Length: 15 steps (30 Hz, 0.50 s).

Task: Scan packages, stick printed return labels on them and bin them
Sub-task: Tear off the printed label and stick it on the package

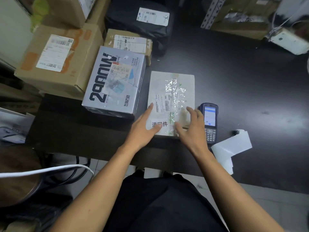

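Note:
A flat white package (172, 84) with clear tape and a small barcode sticker lies on the dark table (234, 72) near its front edge. A white return label (164, 123) with bold black characters sits on its near end. My left hand (143, 128) lies flat on the package's near left side, thumb on the label. My right hand (190, 126) hovers with spread fingers over the near right corner. A handheld scanner (209, 121) with a lit screen lies just right of the package.
A silver printed box (115, 82) stands left of the package, with brown cartons (56, 56) and a black bag (142, 22) behind it. A strip of white label paper (232, 148) hangs over the table's front edge at right. A white cable (45, 171) crosses lower left.

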### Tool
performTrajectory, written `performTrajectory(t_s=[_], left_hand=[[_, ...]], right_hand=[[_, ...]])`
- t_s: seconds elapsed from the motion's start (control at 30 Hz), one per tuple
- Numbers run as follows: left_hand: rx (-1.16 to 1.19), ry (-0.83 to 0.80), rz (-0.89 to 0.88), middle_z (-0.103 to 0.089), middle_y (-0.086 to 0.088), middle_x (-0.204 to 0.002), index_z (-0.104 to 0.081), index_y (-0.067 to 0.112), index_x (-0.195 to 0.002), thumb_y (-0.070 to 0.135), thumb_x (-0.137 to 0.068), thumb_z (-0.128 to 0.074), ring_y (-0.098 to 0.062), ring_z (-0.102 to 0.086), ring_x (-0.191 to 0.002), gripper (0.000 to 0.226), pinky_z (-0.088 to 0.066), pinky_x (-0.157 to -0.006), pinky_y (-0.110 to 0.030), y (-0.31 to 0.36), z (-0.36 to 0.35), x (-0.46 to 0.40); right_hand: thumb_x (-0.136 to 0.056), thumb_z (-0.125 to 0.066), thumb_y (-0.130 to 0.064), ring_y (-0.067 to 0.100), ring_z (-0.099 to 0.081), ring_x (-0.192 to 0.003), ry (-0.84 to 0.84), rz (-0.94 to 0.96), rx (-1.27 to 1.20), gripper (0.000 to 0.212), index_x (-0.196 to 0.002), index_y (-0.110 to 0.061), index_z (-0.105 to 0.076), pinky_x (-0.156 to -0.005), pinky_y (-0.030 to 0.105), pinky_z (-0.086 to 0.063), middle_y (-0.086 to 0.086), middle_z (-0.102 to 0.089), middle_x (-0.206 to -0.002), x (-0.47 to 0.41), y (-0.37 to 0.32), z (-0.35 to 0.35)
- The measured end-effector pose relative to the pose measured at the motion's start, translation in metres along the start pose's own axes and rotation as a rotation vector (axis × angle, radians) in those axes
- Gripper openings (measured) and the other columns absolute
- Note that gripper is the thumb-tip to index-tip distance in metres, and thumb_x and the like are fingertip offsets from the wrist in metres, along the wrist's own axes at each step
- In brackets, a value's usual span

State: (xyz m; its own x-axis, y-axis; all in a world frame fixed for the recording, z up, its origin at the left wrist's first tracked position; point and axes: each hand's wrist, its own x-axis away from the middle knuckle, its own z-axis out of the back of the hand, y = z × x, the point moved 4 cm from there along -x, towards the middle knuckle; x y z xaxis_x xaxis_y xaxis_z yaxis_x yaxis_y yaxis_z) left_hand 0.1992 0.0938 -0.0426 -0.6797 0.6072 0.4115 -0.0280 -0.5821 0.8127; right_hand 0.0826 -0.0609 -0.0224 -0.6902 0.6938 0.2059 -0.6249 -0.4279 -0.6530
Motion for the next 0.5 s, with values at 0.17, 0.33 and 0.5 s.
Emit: performTrajectory(t_s=[0.17, 0.33, 0.5], left_hand=[[-0.047, -0.084, 0.001, -0.036, 0.005, -0.15, -0.022, 0.045, -0.154, 0.032, -0.084, -0.077, -0.011, -0.041, -0.134, 0.09, -0.029, -0.103, -0.018, -0.003, -0.002, -0.007], [0.004, -0.063, 0.006, -0.034, 0.004, -0.141, -0.027, 0.042, -0.153, 0.027, -0.08, -0.081, -0.002, -0.039, -0.118, 0.092, -0.027, -0.097, -0.01, -0.006, -0.004, 0.011], [0.055, 0.006, 0.001, -0.032, 0.011, -0.131, -0.029, 0.046, -0.151, 0.027, -0.079, -0.081, -0.001, -0.04, -0.116, 0.091, -0.031, -0.091, -0.006, -0.009, -0.015, 0.054]], right_hand=[[-0.084, -0.07, -0.034, 0.027, -0.036, -0.139, -0.072, -0.145, -0.095, 0.081, -0.151, -0.03, -0.026, -0.113, 0.041, -0.035, 0.008, -0.033, -0.154, 0.001, 0.003, -0.003], [-0.075, -0.075, -0.041, 0.031, -0.046, -0.127, -0.066, -0.177, -0.112, 0.084, -0.147, -0.04, -0.03, -0.109, 0.046, -0.04, 0.009, -0.039, -0.143, 0.019, 0.005, -0.005], [-0.076, -0.08, -0.038, 0.015, -0.042, -0.119, -0.067, -0.076, -0.168, 0.083, -0.145, -0.038, -0.035, -0.106, 0.03, -0.037, -0.002, -0.034, -0.129, 0.051, 0.018, 0.012]])
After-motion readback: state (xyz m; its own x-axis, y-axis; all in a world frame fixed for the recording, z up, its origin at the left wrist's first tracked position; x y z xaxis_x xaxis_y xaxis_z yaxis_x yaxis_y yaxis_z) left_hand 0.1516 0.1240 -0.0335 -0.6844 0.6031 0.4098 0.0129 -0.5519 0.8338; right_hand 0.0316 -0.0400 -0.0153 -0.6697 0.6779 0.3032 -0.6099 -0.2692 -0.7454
